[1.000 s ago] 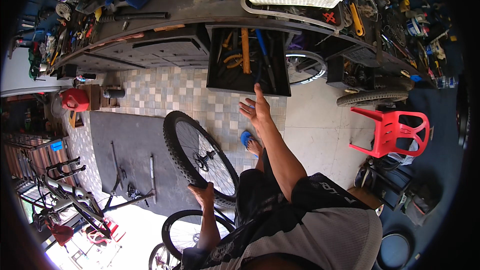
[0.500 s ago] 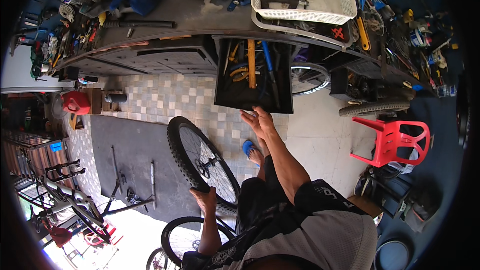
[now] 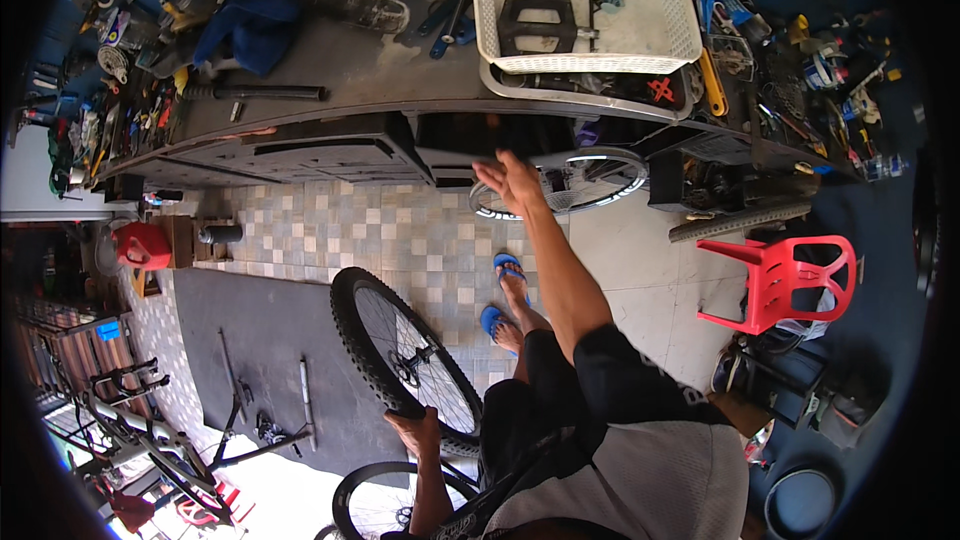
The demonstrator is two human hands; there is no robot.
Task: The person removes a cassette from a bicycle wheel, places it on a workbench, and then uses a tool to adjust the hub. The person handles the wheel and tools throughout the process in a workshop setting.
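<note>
My left hand [image 3: 415, 430] grips the knobby black tyre of a bicycle wheel [image 3: 405, 355], which stands tilted beside my legs. Its spokes and hub show to the right of the tyre. My right hand [image 3: 508, 182] is stretched forward, fingers apart, at the front of a black drawer [image 3: 450, 162] under the workbench. That drawer is now almost fully inside the bench, and its contents are mostly hidden in shadow. Whether the fingertips touch the drawer front is hard to make out.
On the workbench [image 3: 350, 65] stand a white plastic basket [image 3: 600, 62] with a pedal, a blue cloth [image 3: 250, 25] and many tools. A second wheel [image 3: 632, 175] leans under it. A red chair [image 3: 790, 280] is at the right; frame parts lie on a dark mat [image 3: 260, 330].
The drawer has slid from well out to nearly in, with my right hand moving forward along with it. My left hand still holds the wheel. Both of my feet now show.
</note>
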